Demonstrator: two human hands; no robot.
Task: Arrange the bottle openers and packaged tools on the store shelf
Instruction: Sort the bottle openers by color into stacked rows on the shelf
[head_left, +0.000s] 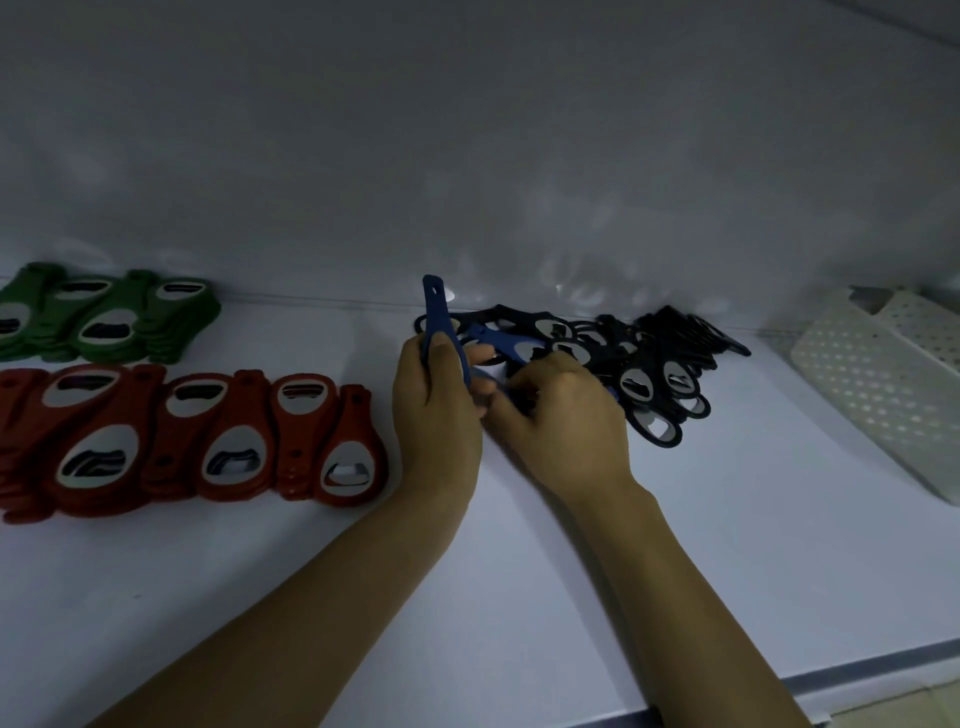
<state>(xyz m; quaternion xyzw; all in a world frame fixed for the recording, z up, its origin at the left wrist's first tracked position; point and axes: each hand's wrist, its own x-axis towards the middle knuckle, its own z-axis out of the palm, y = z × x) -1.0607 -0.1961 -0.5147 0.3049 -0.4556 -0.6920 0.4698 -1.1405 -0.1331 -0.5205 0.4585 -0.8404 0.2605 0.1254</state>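
Note:
My left hand (436, 415) grips a small stack of blue bottle openers (436, 312) that stands on edge, handle end up. My right hand (561, 415) has its fingers curled into the loose pile and holds another blue opener (506, 340) by one end. The pile of dark blue and black openers (654, 364) lies just right of both hands on the white shelf (727, 545). Red openers (208, 441) lie in a neat overlapping row at the left. Green openers (104, 317) lie in a row behind them.
A white perforated plastic basket (883, 384) lies at the far right of the shelf. The white back wall (467, 156) rises right behind the piles. The shelf's front edge (857, 675) runs along the lower right.

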